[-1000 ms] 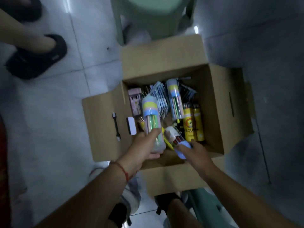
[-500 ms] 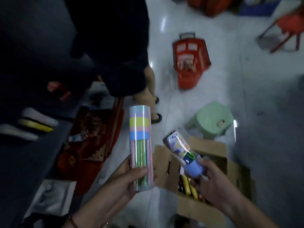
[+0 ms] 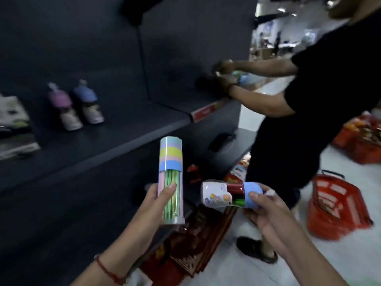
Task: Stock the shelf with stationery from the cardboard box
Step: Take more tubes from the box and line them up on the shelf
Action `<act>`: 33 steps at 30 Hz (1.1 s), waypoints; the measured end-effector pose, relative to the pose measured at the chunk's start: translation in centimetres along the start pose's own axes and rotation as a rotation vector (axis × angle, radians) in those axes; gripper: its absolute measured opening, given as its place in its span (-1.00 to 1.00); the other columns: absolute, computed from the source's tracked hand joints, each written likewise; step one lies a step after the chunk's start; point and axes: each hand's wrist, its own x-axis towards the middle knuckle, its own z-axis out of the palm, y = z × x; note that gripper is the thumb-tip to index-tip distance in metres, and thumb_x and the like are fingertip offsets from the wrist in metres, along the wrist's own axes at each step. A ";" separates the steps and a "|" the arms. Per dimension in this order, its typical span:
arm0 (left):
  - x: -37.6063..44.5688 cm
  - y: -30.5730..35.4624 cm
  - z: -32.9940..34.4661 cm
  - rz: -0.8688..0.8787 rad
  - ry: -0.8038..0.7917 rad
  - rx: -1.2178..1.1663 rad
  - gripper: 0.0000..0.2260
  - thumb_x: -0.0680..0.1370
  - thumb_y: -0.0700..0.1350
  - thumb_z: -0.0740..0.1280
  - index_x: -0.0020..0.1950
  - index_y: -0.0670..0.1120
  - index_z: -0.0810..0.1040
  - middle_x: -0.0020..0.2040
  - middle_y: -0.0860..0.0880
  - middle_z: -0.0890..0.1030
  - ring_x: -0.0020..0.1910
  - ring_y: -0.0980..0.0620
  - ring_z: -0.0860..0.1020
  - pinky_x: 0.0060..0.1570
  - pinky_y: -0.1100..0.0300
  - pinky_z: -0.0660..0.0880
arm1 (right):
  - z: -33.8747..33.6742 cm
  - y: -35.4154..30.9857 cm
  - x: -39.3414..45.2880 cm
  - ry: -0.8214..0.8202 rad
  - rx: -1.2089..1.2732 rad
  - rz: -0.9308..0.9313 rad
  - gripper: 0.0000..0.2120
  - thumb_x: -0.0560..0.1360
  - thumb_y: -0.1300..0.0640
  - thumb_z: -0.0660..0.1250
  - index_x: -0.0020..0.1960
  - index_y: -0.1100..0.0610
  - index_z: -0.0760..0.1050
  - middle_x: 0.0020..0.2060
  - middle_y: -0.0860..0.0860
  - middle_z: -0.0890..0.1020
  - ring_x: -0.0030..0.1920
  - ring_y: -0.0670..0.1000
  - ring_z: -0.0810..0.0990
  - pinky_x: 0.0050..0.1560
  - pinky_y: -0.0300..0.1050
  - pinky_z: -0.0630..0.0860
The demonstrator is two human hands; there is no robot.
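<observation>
My left hand (image 3: 153, 205) is wrapped round the lower half of a tall pencil tube (image 3: 170, 179), thumb across its clear front, and I hold it upright; the tube's cap end, banded in pastel green, yellow, pink and blue, points to twelve o'clock. My right hand (image 3: 266, 209) grips a shorter marker tube (image 3: 231, 194) by its blue cap, fingers curled under and thumb on top, so it lies nearly level with its white labelled end pointing to nine o'clock, toward the pencil tube but apart from it.

The dark shelf (image 3: 115, 131) runs from nine o'clock toward one o'clock beyond both tubes. On it, at about ten o'clock, two capped tubes (image 3: 76, 105) stand side by side, one purple-topped and one blue-topped, with blurred packets (image 3: 14, 124) further left.

At two o'clock a person in black (image 3: 321, 89) reaches both arms to the shelf's far end. A red shopping basket (image 3: 338, 205) sits on the pale floor at three o'clock.
</observation>
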 end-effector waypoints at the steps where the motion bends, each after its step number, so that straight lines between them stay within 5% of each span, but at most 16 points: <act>1: 0.2 1.0 -2.0 0.026 0.025 0.017 -0.53 0.37 0.22 0.34 0.21 0.03 0.51 0.05 -0.16 0.64 -0.11 -0.10 0.65 -0.19 0.00 0.58 | 2.4 -0.1 1.0 -0.027 0.035 -0.016 -0.60 0.26 0.13 0.54 0.03 0.18 0.50 -0.10 0.18 0.64 -0.21 0.00 0.67 -0.30 -0.17 0.60; 2: 0.2 1.9 -3.8 0.046 0.051 0.030 -0.52 0.37 0.21 0.36 0.20 0.00 0.50 0.04 -0.20 0.63 -0.13 -0.13 0.65 -0.20 -0.03 0.58 | 4.7 -0.2 2.0 -0.055 0.053 -0.023 -0.70 0.32 0.17 0.48 0.01 0.18 0.49 -0.13 0.17 0.63 -0.22 0.00 0.66 -0.30 -0.15 0.60; 5: 0.4 4.2 -8.6 0.093 0.143 0.076 -0.61 0.46 0.13 0.43 0.19 -0.02 0.49 0.03 -0.19 0.63 -0.09 -0.22 0.66 -0.11 -0.17 0.61 | 10.6 -0.9 4.8 -0.134 -0.006 -0.067 -0.36 0.14 -0.06 0.63 0.12 0.16 0.51 -0.10 0.12 0.65 -0.07 0.06 0.62 -0.01 -0.03 0.57; 9: 0.9 6.6 -13.3 0.120 0.301 0.059 -0.71 0.53 0.06 0.35 0.18 -0.04 0.51 0.03 -0.19 0.61 -0.13 -0.18 0.67 -0.17 -0.09 0.61 | 17.1 -1.7 8.6 -0.219 -0.078 -0.142 -0.61 0.25 0.06 0.55 0.03 0.05 0.54 -0.12 0.02 0.67 -0.03 0.02 0.59 0.13 0.01 0.45; 13: 1.2 8.8 -16.6 0.129 0.442 -0.006 -0.63 0.46 0.09 0.34 0.18 -0.07 0.51 0.02 -0.24 0.59 -0.16 -0.21 0.64 -0.21 -0.07 0.60 | 23.4 -1.6 12.1 -0.322 -0.169 -0.237 -0.56 0.32 0.02 0.52 0.16 0.05 0.55 0.02 0.04 0.69 0.02 -0.02 0.66 0.07 -0.12 0.51; 19: 3.0 10.8 -21.4 0.097 0.701 -0.016 -0.60 0.57 0.03 0.32 0.35 -0.08 0.36 0.07 -0.24 0.57 -0.18 -0.21 0.66 -0.22 -0.10 0.63 | 33.3 0.8 17.8 -0.486 -0.349 -0.454 -0.70 0.39 0.16 0.54 0.06 -0.02 0.55 -0.04 -0.09 0.66 -0.13 -0.27 0.60 -0.14 -0.41 0.48; 26: 4.1 11.5 -23.2 0.040 0.771 -0.179 -0.65 0.58 0.04 0.31 0.30 -0.08 0.40 0.10 -0.30 0.54 -0.15 -0.24 0.63 -0.28 -0.07 0.62 | 41.0 5.8 22.5 -0.676 -0.569 -0.543 -0.61 0.41 0.05 0.52 0.19 -0.05 0.49 0.11 -0.04 0.56 0.01 -0.17 0.56 -0.02 -0.37 0.48; 33: 3.1 10.4 -23.9 0.112 0.702 -0.131 -0.75 0.55 0.02 0.28 0.17 -0.06 0.48 0.06 -0.31 0.59 -0.23 -0.19 0.66 -0.30 -0.01 0.61 | 41.6 7.0 25.2 -0.518 -0.613 -0.676 -0.52 0.44 0.14 0.46 0.34 0.06 0.47 0.10 -0.09 0.53 0.04 -0.23 0.51 -0.03 -0.57 0.33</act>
